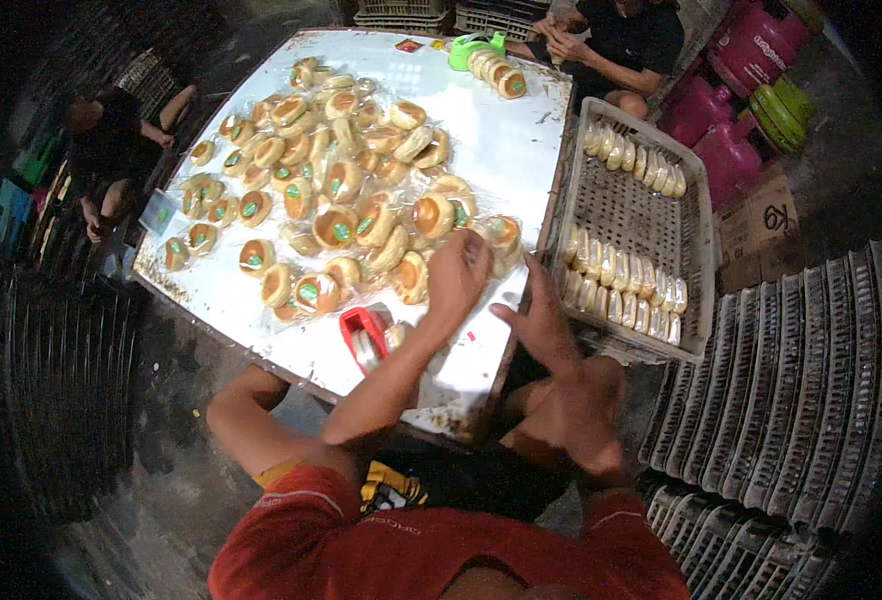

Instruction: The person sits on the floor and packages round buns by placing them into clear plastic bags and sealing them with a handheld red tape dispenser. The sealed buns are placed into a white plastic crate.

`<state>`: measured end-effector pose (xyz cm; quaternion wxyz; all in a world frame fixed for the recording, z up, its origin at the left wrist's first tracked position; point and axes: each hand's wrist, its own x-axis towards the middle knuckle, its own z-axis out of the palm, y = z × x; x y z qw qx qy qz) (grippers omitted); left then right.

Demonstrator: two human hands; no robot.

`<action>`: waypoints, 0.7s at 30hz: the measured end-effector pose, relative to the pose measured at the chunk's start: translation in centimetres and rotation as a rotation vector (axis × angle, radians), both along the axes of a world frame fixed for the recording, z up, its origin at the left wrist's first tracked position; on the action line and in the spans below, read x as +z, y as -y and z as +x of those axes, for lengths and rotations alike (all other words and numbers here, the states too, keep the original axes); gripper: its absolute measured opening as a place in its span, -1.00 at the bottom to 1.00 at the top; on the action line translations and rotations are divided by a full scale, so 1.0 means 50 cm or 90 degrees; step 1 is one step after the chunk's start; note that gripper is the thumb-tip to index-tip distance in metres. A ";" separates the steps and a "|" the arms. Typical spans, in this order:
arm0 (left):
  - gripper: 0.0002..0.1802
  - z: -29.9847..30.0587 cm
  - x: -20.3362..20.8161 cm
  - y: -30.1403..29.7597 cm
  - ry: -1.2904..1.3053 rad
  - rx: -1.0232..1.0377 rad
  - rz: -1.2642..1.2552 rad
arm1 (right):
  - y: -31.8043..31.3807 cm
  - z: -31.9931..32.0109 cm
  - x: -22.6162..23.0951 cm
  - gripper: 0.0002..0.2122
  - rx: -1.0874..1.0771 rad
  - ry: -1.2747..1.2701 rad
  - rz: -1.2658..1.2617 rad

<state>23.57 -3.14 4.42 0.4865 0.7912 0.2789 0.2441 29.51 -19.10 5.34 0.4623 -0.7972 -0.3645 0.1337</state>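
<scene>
A large heap of round buns (336, 180) in clear plastic wrap, several with green labels, covers much of the white tabletop (501, 130). My left hand (456, 275) is at the heap's right edge, its fingers curled together against the plastic of one wrapped bun (504, 236); the fingertips are partly hidden. Beside it, near the table's right edge, my right hand (541, 318) has its thumb and fingers apart with nothing visible between them. Left of my left forearm stands a red tape dispenser (361, 335) with a pale roll.
A plastic crate (696, 240) right of the table holds rows of wrapped buns. At the far side, a green tape dispenser (474, 50) stands by another row of buns. One person (621, 45) sits beyond, another (111, 150) at left. Stacked crates (771, 390) and pink gas cylinders (726, 150) stand right.
</scene>
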 end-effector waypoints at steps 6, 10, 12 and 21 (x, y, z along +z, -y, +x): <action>-0.36 -0.208 0.078 0.023 0.093 -0.044 -0.010 | -0.020 -0.134 -0.119 -0.58 0.018 -0.375 0.401; -0.43 -0.343 -0.034 -0.030 -0.030 -0.197 -0.409 | -0.055 -0.236 -0.080 -0.82 -0.087 -0.272 0.333; -0.49 -0.393 -0.049 -0.010 0.085 -0.160 -0.498 | -0.052 -0.253 -0.082 -0.84 -0.075 -0.210 0.196; -0.29 -0.513 -0.045 0.027 0.234 -0.188 -0.665 | -0.067 -0.322 -0.129 -0.69 0.013 -0.325 0.160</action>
